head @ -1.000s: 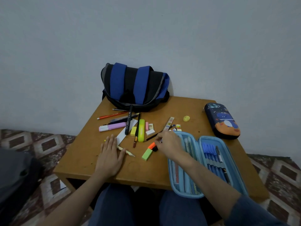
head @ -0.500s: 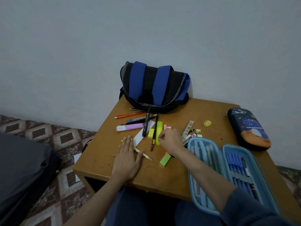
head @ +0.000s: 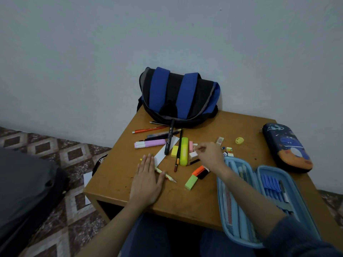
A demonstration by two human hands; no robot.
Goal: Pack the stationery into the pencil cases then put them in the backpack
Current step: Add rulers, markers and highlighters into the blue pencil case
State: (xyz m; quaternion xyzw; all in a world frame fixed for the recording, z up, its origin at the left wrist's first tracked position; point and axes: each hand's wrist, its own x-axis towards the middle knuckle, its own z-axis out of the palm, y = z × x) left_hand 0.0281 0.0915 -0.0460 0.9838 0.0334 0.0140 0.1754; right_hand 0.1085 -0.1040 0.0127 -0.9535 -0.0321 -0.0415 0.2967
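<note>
**Right hand in among the erasers**

Just left of the open pencil case [head: 256, 175], right hand [head: 208, 154] curls over the white eraser [head: 193, 154]; grip holding it or not, cannot tell; further left, left hand [head: 146, 182] flat on the table [head: 115, 175], grip wide; backpack [head: 178, 97] beyond.

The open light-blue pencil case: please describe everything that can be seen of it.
The light-blue pencil case looks like a stiff shell. It lies open flat in two halves on the near right part of the table, and its near end seems to jut past the edge. The left half holds pens and pencils lengthwise; the right half holds blue pens under bands. The arm of the right hand crosses the left half.
</note>
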